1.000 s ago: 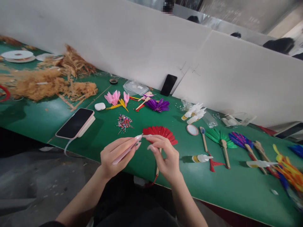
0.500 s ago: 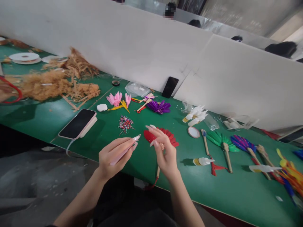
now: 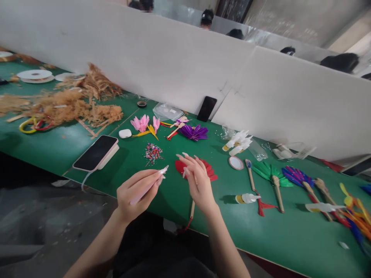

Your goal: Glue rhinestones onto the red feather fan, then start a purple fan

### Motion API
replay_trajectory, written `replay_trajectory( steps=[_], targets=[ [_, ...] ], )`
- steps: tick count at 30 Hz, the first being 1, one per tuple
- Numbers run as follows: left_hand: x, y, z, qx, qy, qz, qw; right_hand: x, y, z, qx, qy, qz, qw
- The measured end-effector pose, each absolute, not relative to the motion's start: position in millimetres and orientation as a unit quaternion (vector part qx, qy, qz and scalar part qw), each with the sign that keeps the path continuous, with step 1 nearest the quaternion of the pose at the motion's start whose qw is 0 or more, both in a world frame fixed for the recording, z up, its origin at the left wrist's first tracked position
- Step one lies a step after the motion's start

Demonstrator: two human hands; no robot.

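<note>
Left hand [image 3: 132, 188]: near left, pinching slim pink tool [image 3: 141, 195]; likely fine handwork, calls for steady tip.
Right hand [image 3: 199, 187]: loosely spread over red fan [image 3: 211, 173], contact unclear.
Red fan: on tabletop [image 3: 261, 239], near right.
Beads [image 3: 153, 153]: heap, farther left.

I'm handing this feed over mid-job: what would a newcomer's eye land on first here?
Probably the bright red fan, partly hidden behind the right hand near the middle of the green table. Just left of it, the left hand holds a slim pale pink tool, with a heap of multicoloured bits beyond. Farther right, a green fan lies beside a blue-and-purple one.
</note>
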State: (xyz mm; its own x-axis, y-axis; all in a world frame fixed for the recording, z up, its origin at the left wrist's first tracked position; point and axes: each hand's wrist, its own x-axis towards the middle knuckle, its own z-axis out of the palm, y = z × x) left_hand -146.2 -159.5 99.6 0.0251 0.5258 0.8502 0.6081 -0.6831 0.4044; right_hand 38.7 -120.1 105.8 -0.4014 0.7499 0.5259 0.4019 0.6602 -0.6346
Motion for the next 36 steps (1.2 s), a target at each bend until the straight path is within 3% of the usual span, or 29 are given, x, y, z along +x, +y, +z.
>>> replay_trajectory(
  steps=[5,13,21,29,36],
  targets=[
    [-139,-161,103,-0.720,-0.398,-0.568,0.037,42,-125,105,-0.262,-0.856,0.211,0.392],
    [-128,-164,111,-0.726,-0.371,-0.579,-0.014,58,-129,110,-0.440,-0.641,0.383,0.500],
    [-118,-166,112,-0.750,-0.349,-0.559,-0.055,61,-137,143,-0.413,-0.578,0.538,0.453],
    [-118,-166,118,-0.775,-0.332,-0.525,-0.117,75,-142,148,-0.414,-0.563,0.593,0.400],
    [-114,-165,123,-0.782,-0.330,-0.512,-0.132,86,-147,147,-0.423,-0.524,0.611,0.417]
  ],
)
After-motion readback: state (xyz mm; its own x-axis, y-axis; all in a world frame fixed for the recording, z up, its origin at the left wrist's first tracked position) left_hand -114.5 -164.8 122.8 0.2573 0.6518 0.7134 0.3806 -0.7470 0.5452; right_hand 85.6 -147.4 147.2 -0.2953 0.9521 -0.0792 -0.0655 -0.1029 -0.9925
